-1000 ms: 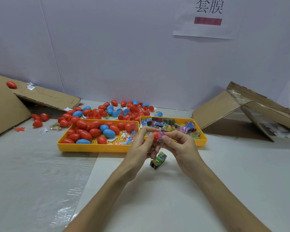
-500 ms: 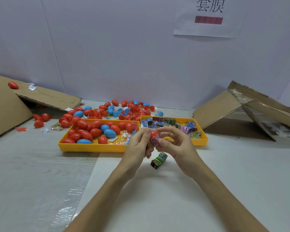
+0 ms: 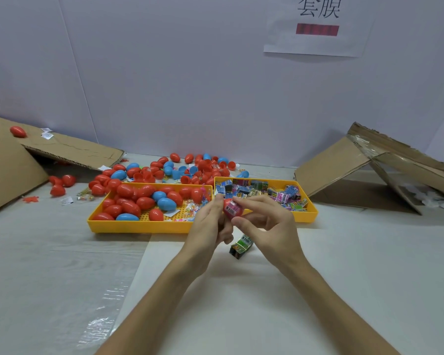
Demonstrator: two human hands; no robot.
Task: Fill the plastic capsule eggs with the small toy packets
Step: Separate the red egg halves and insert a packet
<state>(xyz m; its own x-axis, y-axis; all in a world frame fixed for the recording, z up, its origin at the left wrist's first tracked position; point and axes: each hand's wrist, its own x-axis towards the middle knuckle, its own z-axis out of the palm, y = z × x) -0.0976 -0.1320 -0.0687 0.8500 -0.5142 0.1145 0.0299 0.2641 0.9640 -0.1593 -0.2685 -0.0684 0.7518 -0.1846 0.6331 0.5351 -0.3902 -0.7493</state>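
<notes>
At the worktop (image 3: 344,278), a person packs a pink packet (image 3: 231,207) into a red egg (image 3: 239,212) held just in front of two yellow trays. The left hand (image 3: 208,224) curls round the egg from behind, its grip closed on the shell, while the right hand (image 3: 269,226) pinches at the egg's mouth between forefinger and thumb, the other fingers fanned loose. A second ago both hands were bunched tight over the egg and the packet stuck out to one side; now the packet sits largely within the shell, barcode showing, and the right hand has opened out. That suggests the stuffing is nearly done, with capping next (no second half can be seen in either hand). A green packet (image 3: 242,245) lies on the worktop beneath the hands, more wait in the right tray (image 3: 309,213), and loose eggs fill the left tray (image 3: 139,228).
</notes>
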